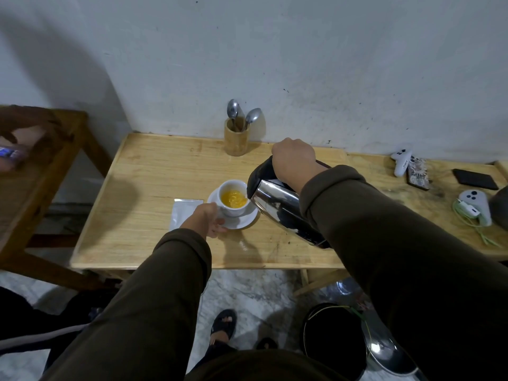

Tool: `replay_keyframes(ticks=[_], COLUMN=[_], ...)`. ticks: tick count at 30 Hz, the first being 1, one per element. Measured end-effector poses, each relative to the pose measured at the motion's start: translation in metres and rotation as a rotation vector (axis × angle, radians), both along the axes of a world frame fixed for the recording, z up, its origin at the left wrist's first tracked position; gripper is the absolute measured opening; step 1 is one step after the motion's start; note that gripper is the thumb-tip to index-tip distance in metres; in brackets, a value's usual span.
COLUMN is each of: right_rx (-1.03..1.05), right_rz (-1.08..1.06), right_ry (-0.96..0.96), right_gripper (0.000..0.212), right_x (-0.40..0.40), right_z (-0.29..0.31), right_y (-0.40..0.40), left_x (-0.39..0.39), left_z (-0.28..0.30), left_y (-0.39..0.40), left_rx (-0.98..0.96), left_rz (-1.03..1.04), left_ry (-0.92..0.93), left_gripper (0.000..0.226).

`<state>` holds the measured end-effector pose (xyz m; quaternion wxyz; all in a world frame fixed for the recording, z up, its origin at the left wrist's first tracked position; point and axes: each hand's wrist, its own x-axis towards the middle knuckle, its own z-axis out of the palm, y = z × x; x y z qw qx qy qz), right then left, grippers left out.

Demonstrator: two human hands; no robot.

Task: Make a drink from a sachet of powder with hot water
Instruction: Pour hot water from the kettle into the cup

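A white cup (233,198) stands on a white saucer (243,221) on the light wooden table (154,182). Inside the cup is orange-yellow liquid with powder swirling in it. My right hand (294,159) grips the black handle of a steel kettle (283,207), which is tipped with its spout over the cup's right rim. My left hand (209,220) holds the left side of the saucer and cup. A silver sachet (182,213) lies flat on the table just left of the saucer.
A wooden holder (235,138) with two spoons stands at the back by the wall. White controllers (402,160), a phone (475,179) and a charger with cable (470,209) lie at the right. A dark bin (336,342) stands on the floor. A second wooden table (41,171) is at the left.
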<state>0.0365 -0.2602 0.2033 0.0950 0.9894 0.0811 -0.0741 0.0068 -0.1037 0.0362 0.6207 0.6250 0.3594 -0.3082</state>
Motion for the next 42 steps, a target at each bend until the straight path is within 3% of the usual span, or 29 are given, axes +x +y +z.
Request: replay_keyframes(ticks=[11, 17, 23, 33, 39, 42], right_rx=[-0.016, -0.009, 0.016, 0.153, 0.388, 0.529], right_rz=[-0.003, 0.000, 0.006, -0.045, -0.191, -0.320], right_ry=[0.021, 0.015, 0.010, -0.036, -0.165, -0.268], right_gripper=[0.023, 0.023, 0.024, 0.027, 0.029, 0.026], right_x=[0.001, 0.002, -0.001, -0.013, -0.033, -0.047], right_z=[0.002, 0.002, -0.001, -0.001, -0.010, -0.016], right_y=[0.008, 0.009, 0.003, -0.049, -0.103, -0.131], left_x=[0.000, -0.003, -0.005, -0.009, -0.034, -0.042], left_z=[0.002, 0.009, 0.009, -0.025, -0.003, -0.009], left_y=[0.001, 0.000, -0.004, -0.028, -0.060, -0.073], left_rx=[-0.049, -0.031, 0.004, 0.257, 0.472, 0.591], left_rz=[0.003, 0.006, 0.055, 0.356, 0.318, 0.132], left_ry=[-0.009, 0.010, 0.006, -0.094, -0.155, -0.242], left_gripper=[0.047, 0.024, 0.027, 0.079, 0.053, 0.051])
